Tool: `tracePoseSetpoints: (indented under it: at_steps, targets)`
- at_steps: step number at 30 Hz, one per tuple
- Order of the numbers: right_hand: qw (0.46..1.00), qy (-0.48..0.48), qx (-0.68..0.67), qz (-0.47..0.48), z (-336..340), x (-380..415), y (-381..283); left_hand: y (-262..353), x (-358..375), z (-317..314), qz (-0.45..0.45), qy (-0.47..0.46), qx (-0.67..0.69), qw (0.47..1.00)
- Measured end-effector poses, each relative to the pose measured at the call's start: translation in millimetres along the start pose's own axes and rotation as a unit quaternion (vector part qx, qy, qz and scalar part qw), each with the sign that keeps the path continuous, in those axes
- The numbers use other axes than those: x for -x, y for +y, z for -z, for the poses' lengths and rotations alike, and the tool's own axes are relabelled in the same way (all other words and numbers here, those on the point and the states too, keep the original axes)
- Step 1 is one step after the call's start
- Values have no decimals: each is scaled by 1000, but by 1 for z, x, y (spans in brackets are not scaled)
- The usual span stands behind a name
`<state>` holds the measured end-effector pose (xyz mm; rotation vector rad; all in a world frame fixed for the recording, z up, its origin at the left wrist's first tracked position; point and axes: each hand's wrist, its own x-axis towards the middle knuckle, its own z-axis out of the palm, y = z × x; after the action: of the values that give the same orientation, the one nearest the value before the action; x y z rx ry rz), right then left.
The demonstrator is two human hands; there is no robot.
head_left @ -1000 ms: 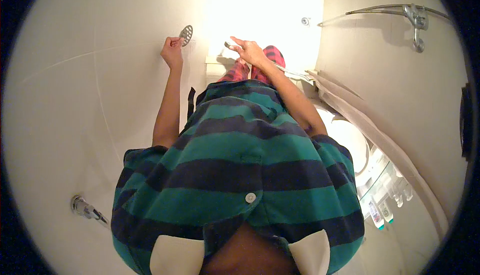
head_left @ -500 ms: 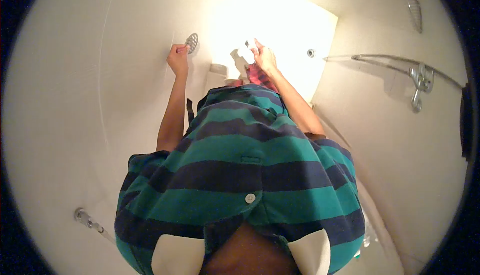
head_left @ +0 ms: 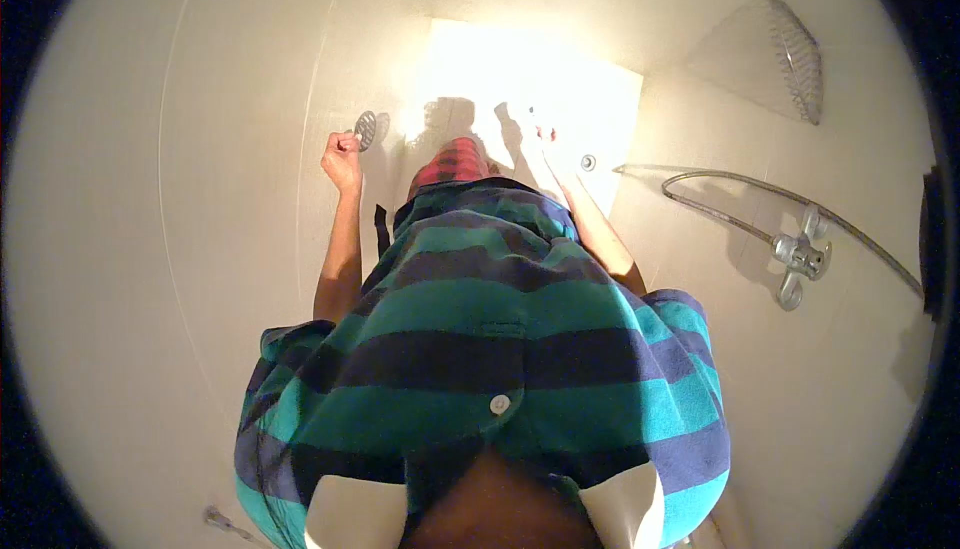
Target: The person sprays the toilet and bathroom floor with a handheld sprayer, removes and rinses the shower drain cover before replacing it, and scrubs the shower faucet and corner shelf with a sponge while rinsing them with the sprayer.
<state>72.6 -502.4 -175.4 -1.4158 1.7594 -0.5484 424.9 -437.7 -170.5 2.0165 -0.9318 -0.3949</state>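
Note:
Between the thumb and fingers of my left hand [head_left: 342, 161] is a round, slotted metal drain cover [head_left: 366, 131], held by its edge and standing on edge in the air. My right hand [head_left: 546, 141] is stretched forward over the brightly lit floor, its fingers curled. Glare washes out most of this hand and the pale thing that seems to be in it; a small dark spot shows near its top. To the right of that hand lies a round drain hole [head_left: 588, 162] in the floor.
On the right wall a mixer tap [head_left: 803, 254] carries a looping metal shower hose [head_left: 740, 177]. Above it hangs a wire corner shelf [head_left: 797, 59]. A metal fitting [head_left: 215, 517] shows at lower left. My red checked trouser leg [head_left: 455, 161] shows below the striped shirt [head_left: 480, 349].
My view has shifted, so the tap, shelf and drain hole sit lower. My right hand has reached further right, nearer the drain hole. My left hand still holds the drain cover.

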Motion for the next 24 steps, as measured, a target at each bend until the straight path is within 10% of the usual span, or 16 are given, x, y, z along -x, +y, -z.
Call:
tracePoseSetpoints:
  at_steps: [4,24]
  targets:
    - [988,112,47,92,2,-17,93,14,-11,-17,26,-44,-29,998]
    - [948,298,-77,-79,43,20,37,92,-150,-180,-222,-401,-32,888]
